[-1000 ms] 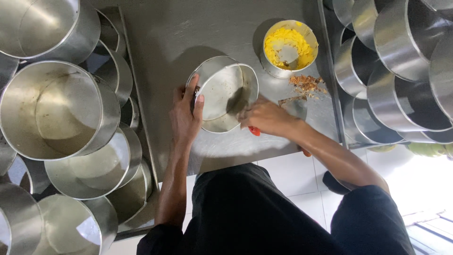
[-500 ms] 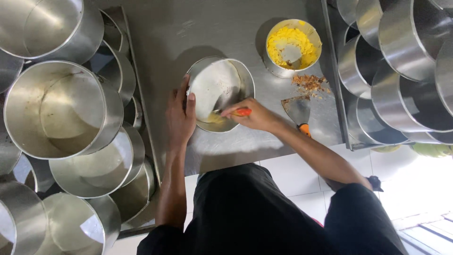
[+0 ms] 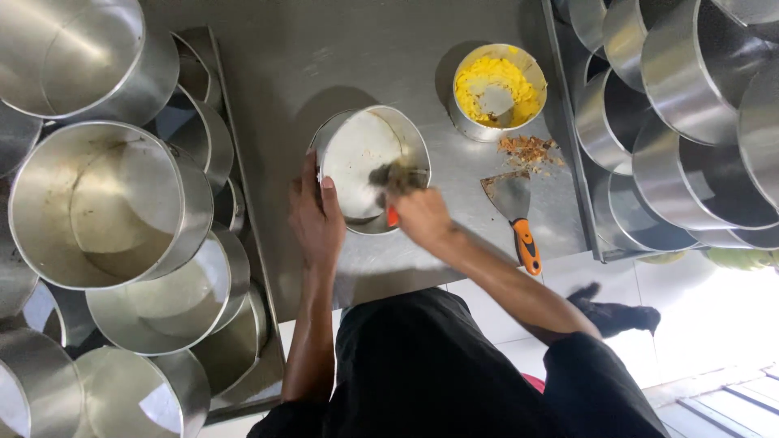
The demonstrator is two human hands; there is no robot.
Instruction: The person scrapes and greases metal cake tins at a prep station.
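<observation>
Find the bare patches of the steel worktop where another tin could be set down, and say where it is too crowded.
Bare: the steel worktop beyond the round tin, left of the yellow-filled bowl. Crowded: stacked tins left and right; scraper and crumbs beside the right hand.

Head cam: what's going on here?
A person stands at a steel table working on a round tin. The left hand steadies the tin by its rim, thumb over the edge. The right hand holds a brush with an orange handle inside the tin; it is motion-blurred. A bowl of yellow grease sits beyond the tin. A scraper lies on the table to the right, beside some crumbs. Stacks of empty tins fill both sides.
</observation>
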